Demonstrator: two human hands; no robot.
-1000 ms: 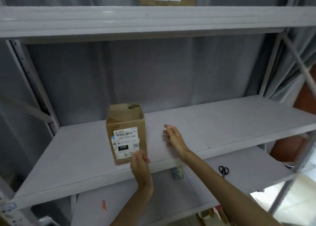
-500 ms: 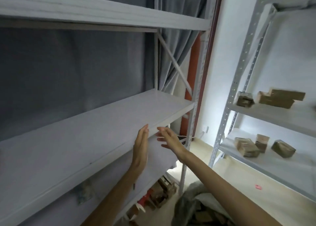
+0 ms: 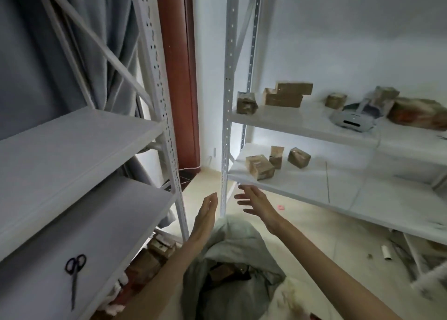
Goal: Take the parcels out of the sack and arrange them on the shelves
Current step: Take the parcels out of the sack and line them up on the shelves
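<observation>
I am holding both hands out in front of me above the sack [image 3: 232, 269], and neither is carrying anything. My left hand [image 3: 204, 216] is flat, fingers pressed together and edge-on to me; my right hand [image 3: 256, 202] is spread, fingers apart and palm turned inward. They are facing each other a little apart, which I judge suits reaching down for the next parcel with both hands at once.

The sack is lying on the floor directly under my forearms, between the two racks, its grey mouth slumping open so that I am looking into it. Inside, a brown parcel [image 3: 221, 270] is showing near the top; the rest of the contents are dark and I cannot tell how many are left.

On the right rack, parcels are sitting near the left end of the upper shelf [image 3: 290, 123] and near the left front corner of the lower shelf [image 3: 302, 186], close to the upright, probably because filling is starting from that end. A grey device [image 3: 354, 121] is resting farther along the upper shelf. On the left rack a pair of scissors [image 3: 75, 275] is lying near the front edge of the lower board.

The right end of the right rack is running out of frame, and the cartons under the left rack are half hidden by its board.
</observation>
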